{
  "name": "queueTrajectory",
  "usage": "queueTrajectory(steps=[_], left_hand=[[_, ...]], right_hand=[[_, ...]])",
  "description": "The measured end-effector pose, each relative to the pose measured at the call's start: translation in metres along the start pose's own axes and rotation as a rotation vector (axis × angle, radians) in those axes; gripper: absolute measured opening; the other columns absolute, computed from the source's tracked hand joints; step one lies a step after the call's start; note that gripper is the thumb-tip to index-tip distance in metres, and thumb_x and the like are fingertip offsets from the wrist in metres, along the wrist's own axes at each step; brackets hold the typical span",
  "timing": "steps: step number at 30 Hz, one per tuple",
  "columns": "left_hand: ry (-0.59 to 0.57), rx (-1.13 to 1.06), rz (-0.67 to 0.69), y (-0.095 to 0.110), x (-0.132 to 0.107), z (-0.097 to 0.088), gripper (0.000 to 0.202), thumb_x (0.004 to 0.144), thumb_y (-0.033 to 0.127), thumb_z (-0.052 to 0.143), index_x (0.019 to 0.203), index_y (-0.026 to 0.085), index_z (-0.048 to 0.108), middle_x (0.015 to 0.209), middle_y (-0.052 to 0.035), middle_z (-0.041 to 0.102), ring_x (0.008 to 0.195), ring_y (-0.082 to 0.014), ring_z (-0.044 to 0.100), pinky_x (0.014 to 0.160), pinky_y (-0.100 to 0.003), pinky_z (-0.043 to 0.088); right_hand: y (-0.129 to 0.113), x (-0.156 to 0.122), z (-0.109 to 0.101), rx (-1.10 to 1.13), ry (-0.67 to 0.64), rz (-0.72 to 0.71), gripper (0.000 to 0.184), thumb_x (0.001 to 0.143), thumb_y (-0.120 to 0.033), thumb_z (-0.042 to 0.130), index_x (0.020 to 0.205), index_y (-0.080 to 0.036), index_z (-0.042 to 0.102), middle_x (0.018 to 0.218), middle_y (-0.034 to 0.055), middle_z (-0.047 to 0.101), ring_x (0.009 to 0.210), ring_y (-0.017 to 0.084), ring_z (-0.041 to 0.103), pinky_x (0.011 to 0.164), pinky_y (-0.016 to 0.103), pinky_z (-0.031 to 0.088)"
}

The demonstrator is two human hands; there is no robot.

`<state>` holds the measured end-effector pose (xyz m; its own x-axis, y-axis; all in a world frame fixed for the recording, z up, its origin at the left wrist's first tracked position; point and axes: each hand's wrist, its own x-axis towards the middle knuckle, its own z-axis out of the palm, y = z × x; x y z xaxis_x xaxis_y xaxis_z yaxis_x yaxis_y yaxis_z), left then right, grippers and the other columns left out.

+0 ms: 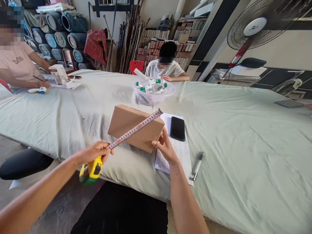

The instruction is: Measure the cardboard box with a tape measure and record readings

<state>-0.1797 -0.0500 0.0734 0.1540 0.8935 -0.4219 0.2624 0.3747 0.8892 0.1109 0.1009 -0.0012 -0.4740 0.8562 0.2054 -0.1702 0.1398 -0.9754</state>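
My left hand (97, 151) is closed on the extended blade of a tape measure (92, 169); its yellow and green case hangs just below my fingers. The stiff blade slants up to the right across the front of a plain brown cardboard box (123, 123), its hooked end near the box's upper right corner. At the box's right end, my right hand (167, 148) grips the edge, with the thumb toward the front and the fingers along the side. Part of the box's front lies behind the blade.
Right of the box, a black phone (177, 128) lies on printed sheets (180, 152), beside a marker pen (197, 165). Beyond stands a clear basin (172, 91) of plastic bottles. One person (152, 68) sits opposite; another (17, 68) sits left near a white box (58, 74). A fan (254, 26) stands right.
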Motion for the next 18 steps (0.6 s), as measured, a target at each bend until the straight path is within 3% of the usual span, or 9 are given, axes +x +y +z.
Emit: queueTrajectory(steps=[4,7,12,18], left_hand=[[0.093,-0.239,-0.009,-0.020,0.008,0.056,0.022,0.084,0.038,0.052,0.087,0.017,0.056,0.054,0.0032,0.053,0.049,-0.0121,0.049,0.050,-0.024,0.038],[0.134,-0.249,0.017,-0.023,0.013,0.082,0.022,0.087,0.038,0.046,0.088,0.018,0.055,0.055,0.0031,0.054,0.049,-0.0126,0.050,0.050,-0.025,0.038],[0.206,-0.039,0.032,-0.014,0.015,0.098,0.027,0.091,0.038,0.040,0.091,0.017,0.058,0.059,0.0019,0.056,0.054,-0.0127,0.050,0.056,-0.026,0.038],[0.230,0.013,0.055,-0.012,0.020,0.104,0.028,0.091,0.036,0.039,0.093,0.017,0.060,0.060,0.0018,0.055,0.058,-0.0136,0.051,0.059,-0.026,0.038]], right_hand=[[0.000,0.001,0.001,0.030,0.064,-0.011,0.101,0.074,-0.043,0.075,0.150,-0.039,0.009,0.130,0.0057,0.058,0.122,0.026,0.053,0.095,0.047,0.050],[-0.002,0.002,0.001,0.088,0.098,0.011,0.099,0.074,-0.045,0.073,0.149,-0.040,0.010,0.119,0.0041,0.062,0.111,0.024,0.059,0.087,0.042,0.054],[-0.012,0.001,0.000,0.177,0.177,0.089,0.094,0.073,-0.053,0.069,0.148,-0.044,0.013,0.112,0.0031,0.063,0.097,0.023,0.063,0.064,0.032,0.056],[-0.019,0.000,0.000,0.247,0.196,0.112,0.098,0.071,-0.053,0.070,0.148,-0.045,0.010,0.113,0.0040,0.064,0.093,0.024,0.064,0.055,0.027,0.052]])
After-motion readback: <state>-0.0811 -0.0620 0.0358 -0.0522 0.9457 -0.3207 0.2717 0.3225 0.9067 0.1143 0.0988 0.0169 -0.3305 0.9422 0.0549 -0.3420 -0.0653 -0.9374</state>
